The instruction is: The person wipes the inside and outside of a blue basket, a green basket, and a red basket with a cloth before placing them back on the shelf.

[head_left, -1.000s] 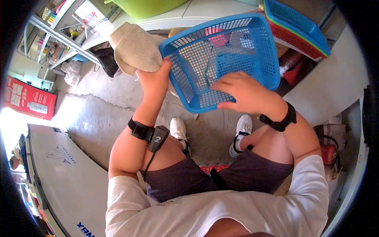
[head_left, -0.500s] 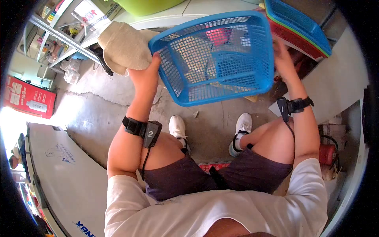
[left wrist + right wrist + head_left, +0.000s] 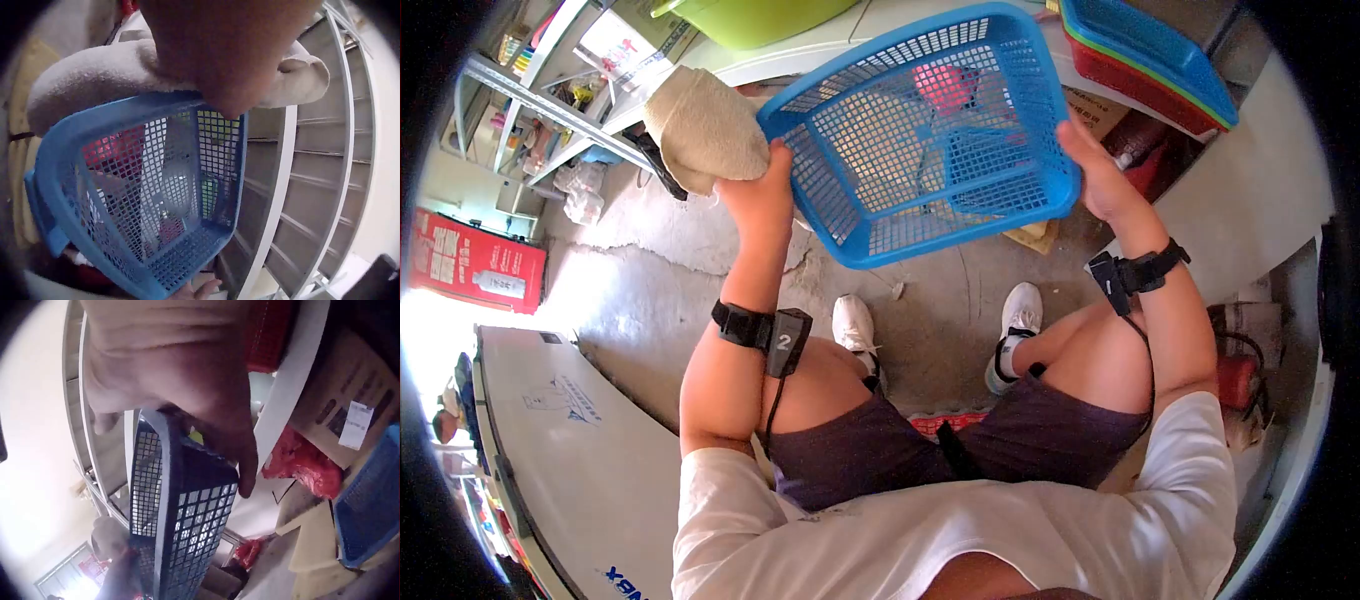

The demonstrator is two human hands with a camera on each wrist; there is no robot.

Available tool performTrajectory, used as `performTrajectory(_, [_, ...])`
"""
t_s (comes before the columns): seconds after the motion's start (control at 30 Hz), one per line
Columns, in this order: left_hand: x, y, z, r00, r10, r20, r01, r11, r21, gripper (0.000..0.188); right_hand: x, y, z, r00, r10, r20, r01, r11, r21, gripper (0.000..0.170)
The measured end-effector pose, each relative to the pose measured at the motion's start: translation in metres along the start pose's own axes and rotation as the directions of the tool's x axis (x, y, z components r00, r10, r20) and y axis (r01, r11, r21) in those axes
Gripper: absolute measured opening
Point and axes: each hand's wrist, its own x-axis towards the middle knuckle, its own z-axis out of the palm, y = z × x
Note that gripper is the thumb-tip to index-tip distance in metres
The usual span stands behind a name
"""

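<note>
Holds the blue basket [image 3: 955, 236] tilted in mid-air above the concrete floor [image 3: 945, 345]; grips its left rim with the left hand [image 3: 761, 190], along with a beige cloth [image 3: 703, 130]; grips its right rim with the right hand [image 3: 1102, 176]; rests white shoes [image 3: 853, 323] apart on the floor below; faces a white table [image 3: 825, 55] bearing a green tub [image 3: 765, 20], with stacked trays [image 3: 1165, 76] to the right.

Two-Handed Grip, Arms Extended

A person's left hand [image 3: 754, 195] and right hand [image 3: 1108, 185] grip at the far side, well apart, thumbs [image 3: 779, 157] turned inward. The left forearm [image 3: 752, 268] leans right; the right forearm [image 3: 1178, 330] slants left.
</note>
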Motion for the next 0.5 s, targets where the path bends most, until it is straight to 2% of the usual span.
performTrajectory(0.03, [0.000,-0.004,0.000,1.000,0.000,0.023,0.000,1.000,0.006,0.040,0.000,0.002,0.002,0.999,-0.002,-0.032,0.000,0.997,-0.079,0.056])
performTrajectory(0.07, [0.001,-0.009,0.000,0.998,-0.022,0.060,0.026,0.997,-0.077,0.044,0.006,0.005,-0.002,0.998,-0.028,-0.062,0.010,0.962,-0.273,0.049])
performTrajectory(0.17, [0.002,-0.019,0.001,0.978,-0.111,0.175,0.163,0.934,-0.317,0.055,0.015,0.013,-0.012,0.964,0.071,-0.258,-0.124,0.973,-0.195,0.039])
performTrajectory(0.27, [-0.001,-0.019,0.002,0.922,-0.237,0.306,0.365,0.793,-0.488,0.057,0.015,0.021,-0.014,0.960,0.028,-0.279,-0.055,0.995,-0.089,0.031])
performTrajectory(0.33, [-0.005,-0.011,0.003,0.868,-0.317,0.383,0.489,0.684,-0.541,0.053,0.017,0.021,-0.014,0.952,0.089,-0.293,-0.090,0.996,0.010,0.029])
performTrajectory(0.37, [-0.006,-0.010,0.003,0.850,-0.283,0.445,0.504,0.683,-0.528,0.052,0.017,0.020,-0.013,0.947,0.121,-0.298,-0.108,0.992,0.059,0.028])
performTrajectory(0.43, [-0.009,-0.009,0.005,0.799,-0.216,0.561,0.535,0.682,-0.498,0.050,0.016,0.017,-0.011,0.938,0.098,-0.333,-0.091,0.995,0.035,0.027])
performTrajectory(0.5, [-0.013,-0.003,0.005,0.788,-0.218,0.576,0.534,0.707,-0.463,0.050,0.018,0.013,-0.010,0.926,0.072,-0.370,-0.064,0.997,0.032,0.026])
